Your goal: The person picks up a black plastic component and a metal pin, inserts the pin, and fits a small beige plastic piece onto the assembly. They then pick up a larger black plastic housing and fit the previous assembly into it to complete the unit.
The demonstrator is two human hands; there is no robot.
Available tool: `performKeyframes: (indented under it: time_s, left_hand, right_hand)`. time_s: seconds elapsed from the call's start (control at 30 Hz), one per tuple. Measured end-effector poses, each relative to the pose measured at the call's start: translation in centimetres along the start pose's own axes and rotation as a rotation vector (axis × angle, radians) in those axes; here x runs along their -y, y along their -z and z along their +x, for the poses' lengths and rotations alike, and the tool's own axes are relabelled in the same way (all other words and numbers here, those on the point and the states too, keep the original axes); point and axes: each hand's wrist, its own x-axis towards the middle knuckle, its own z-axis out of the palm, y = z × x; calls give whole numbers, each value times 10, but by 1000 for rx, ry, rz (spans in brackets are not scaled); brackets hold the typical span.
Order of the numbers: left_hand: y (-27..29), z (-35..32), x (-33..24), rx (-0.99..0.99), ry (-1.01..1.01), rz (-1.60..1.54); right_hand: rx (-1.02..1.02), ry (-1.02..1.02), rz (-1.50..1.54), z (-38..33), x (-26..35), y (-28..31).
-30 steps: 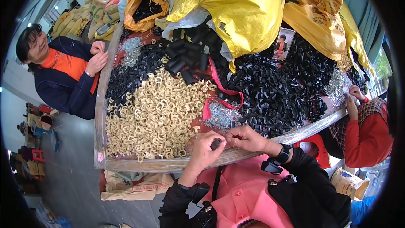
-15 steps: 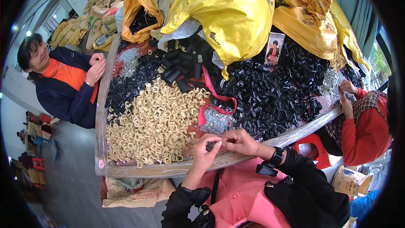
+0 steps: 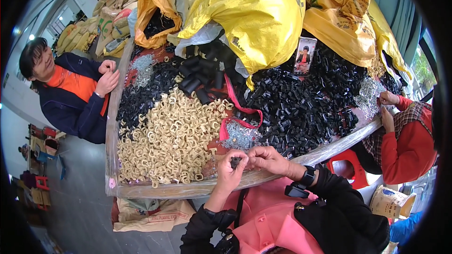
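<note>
Grip: the left hand [image 3: 230, 171] and the right hand [image 3: 267, 159] meet fingertip to fingertip, both pinched on one small black plastic piece [image 3: 235, 162] held between them.
Piece: dark, stubby, matte; most of it is hidden by the fingers, so its exact shape cannot be told. It sits just above the near table edge [image 3: 188, 189].
Wrists: a black watch [image 3: 307, 177] on the right wrist; black sleeves over a pink garment.
Nearest heap: small silvery metal bits [image 3: 240, 136] just beyond the hands, partly ringed by a red strap [image 3: 235, 106].
Left heap: beige plastic rings [image 3: 169, 136], spread wide up to the near rim.
Right heap: black plastic pieces [image 3: 301, 108], reaching the right rim.
Sacks: yellow bags [image 3: 254, 14] piled at the far side; one orange bag [image 3: 153, 14] lies open with black parts inside.
Propped: a phone [image 3: 303, 56] stands against the bags.
Edges: a raised, film-wrapped rim bounds the table; heaps touch one another, leaving little bare surface.
Others: one person's hands [image 3: 107, 77] at the left rim, another's hands [image 3: 388, 106] at the right rim.
</note>
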Motion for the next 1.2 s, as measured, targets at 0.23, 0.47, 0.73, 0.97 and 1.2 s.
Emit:
performKeyframes:
  time_s: [0.23,0.47,0.73,0.97,1.2]
  left_hand:
    - [-5,-4,1,-63,76,-88]
    - [-3,-6,2,-87,134,-212]
    - [-2,-9,9,-80,205,-155]
    - [9,-9,12,58,139,-19]
    - [11,-7,14,111,125,-41]
  right_hand:
    - [-58,-26,-79,-2,9,-5]
    - [-38,11,-6,3,0,-6]
    - [-77,112,-564,2,14,-6]
    - [10,-58,-40,0,2,2]
    - [32,-346,271,2,-4,6]
